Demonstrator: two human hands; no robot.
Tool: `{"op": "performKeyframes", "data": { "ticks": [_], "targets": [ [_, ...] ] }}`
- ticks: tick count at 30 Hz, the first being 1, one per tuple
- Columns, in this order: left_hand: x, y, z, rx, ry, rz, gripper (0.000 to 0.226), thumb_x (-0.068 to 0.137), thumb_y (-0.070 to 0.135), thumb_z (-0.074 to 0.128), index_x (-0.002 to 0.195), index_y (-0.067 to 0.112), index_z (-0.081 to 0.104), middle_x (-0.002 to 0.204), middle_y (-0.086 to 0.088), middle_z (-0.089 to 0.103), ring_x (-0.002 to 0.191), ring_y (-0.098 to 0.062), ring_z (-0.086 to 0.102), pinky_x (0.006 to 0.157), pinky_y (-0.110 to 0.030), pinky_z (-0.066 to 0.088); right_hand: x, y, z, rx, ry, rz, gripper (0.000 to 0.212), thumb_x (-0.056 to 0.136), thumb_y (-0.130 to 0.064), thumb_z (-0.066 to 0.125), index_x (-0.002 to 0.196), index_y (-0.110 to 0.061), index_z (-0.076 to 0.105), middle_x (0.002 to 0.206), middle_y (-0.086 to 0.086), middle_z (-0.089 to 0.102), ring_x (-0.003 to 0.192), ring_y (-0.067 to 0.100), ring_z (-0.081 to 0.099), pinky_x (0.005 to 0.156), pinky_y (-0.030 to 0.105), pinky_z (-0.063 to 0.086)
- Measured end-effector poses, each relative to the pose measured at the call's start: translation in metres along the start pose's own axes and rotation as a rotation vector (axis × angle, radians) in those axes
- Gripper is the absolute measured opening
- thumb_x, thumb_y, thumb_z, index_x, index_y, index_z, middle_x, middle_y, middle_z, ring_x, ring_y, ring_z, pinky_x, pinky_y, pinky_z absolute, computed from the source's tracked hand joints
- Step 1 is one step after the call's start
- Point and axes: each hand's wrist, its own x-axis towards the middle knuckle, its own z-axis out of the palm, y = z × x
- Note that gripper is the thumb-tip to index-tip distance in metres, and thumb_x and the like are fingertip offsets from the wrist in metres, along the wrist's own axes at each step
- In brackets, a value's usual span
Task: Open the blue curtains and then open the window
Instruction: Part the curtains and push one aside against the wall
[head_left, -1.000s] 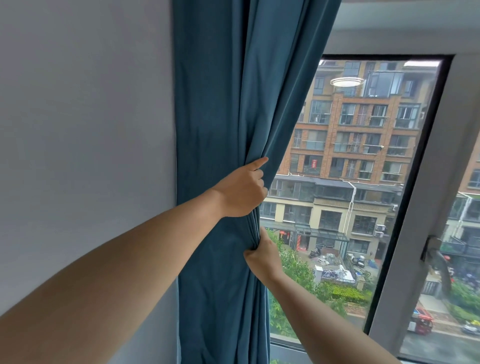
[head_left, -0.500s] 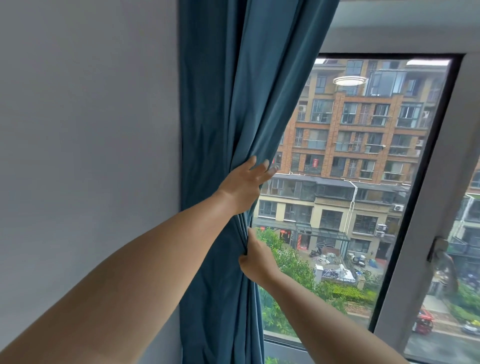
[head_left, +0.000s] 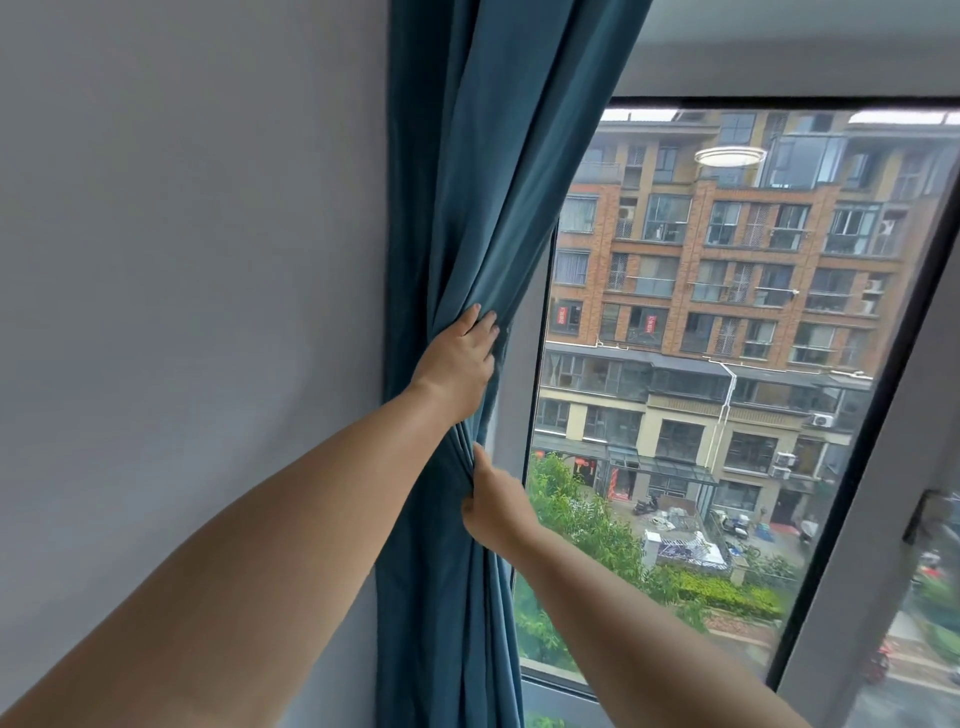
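Note:
The blue curtain (head_left: 467, 171) hangs bunched against the wall at the left edge of the window (head_left: 691, 332). My left hand (head_left: 460, 364) is wrapped over the gathered folds at mid height, fingers laid on the fabric. Just below it, my right hand (head_left: 493, 506) pinches the curtain's right edge. Most of the left pane is uncovered and shows brick buildings and a street. The dark window handle (head_left: 920, 517) sits on the grey sash at the far right, well away from both hands.
A plain grey wall (head_left: 182, 312) fills the left half of the view. The grey window post (head_left: 878, 545) slants up between two panes. The sill (head_left: 550, 686) runs along the bottom.
The curtain has been pushed further left and more glass shows. My left hand slid from pinching the edge to lying over the folds. My right hand moved left with the edge.

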Motion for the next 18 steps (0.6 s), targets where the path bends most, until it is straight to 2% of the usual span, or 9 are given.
{"op": "performKeyframes", "data": {
  "ticks": [6,11,13,16,18],
  "targets": [
    [-0.010,-0.009,0.025,-0.030,-0.095,-0.087,0.050,0.098,0.033,0.027,0.144,0.013,0.030,0.157,-0.013,0.011,0.145,-0.031,0.001,0.115,-0.047,-0.004,0.019,-0.020,0.009,0.016,-0.070,-0.028,0.067,0.088,-0.003,0.038,0.147,-0.014,0.008,0.077,0.007,0.049,0.070,0.026,0.048,0.058,0.034,0.039],
    [-0.009,-0.005,0.020,-0.027,-0.069,-0.057,0.048,0.098,0.032,0.027,0.141,0.012,0.036,0.155,-0.015,0.016,0.144,-0.032,0.004,0.115,-0.049,-0.001,0.007,-0.011,0.014,0.092,0.009,-0.018,0.068,0.087,-0.006,0.041,0.147,-0.016,0.011,0.087,0.016,0.062,0.069,0.024,0.048,0.057,0.034,0.041],
    [-0.010,-0.001,0.017,-0.014,-0.047,-0.043,0.048,0.098,0.032,0.029,0.141,0.012,0.038,0.155,-0.016,0.017,0.144,-0.032,0.006,0.115,-0.049,0.000,-0.002,-0.007,0.024,0.137,0.066,-0.003,0.071,0.086,-0.008,0.043,0.147,-0.018,0.009,0.079,0.013,0.063,0.063,0.023,0.049,0.053,0.035,0.043],
    [-0.013,0.002,0.013,-0.025,-0.040,-0.032,0.049,0.097,0.033,0.031,0.141,0.013,0.037,0.155,-0.015,0.016,0.144,-0.031,0.004,0.115,-0.049,-0.001,-0.007,-0.009,0.039,0.196,0.075,0.084,0.080,0.082,-0.011,0.047,0.147,-0.024,0.002,0.063,0.002,0.052,0.053,0.019,0.046,0.043,0.030,0.035],
    [-0.015,0.004,0.013,-0.036,-0.044,-0.033,0.050,0.097,0.034,0.031,0.142,0.013,0.034,0.156,-0.014,0.014,0.144,-0.032,0.002,0.115,-0.048,-0.001,-0.008,-0.011,0.044,0.230,0.074,0.131,0.083,0.080,-0.013,0.049,0.147,-0.027,0.001,0.061,-0.001,0.049,0.051,0.017,0.045,0.041,0.028,0.033]
  ]
}}
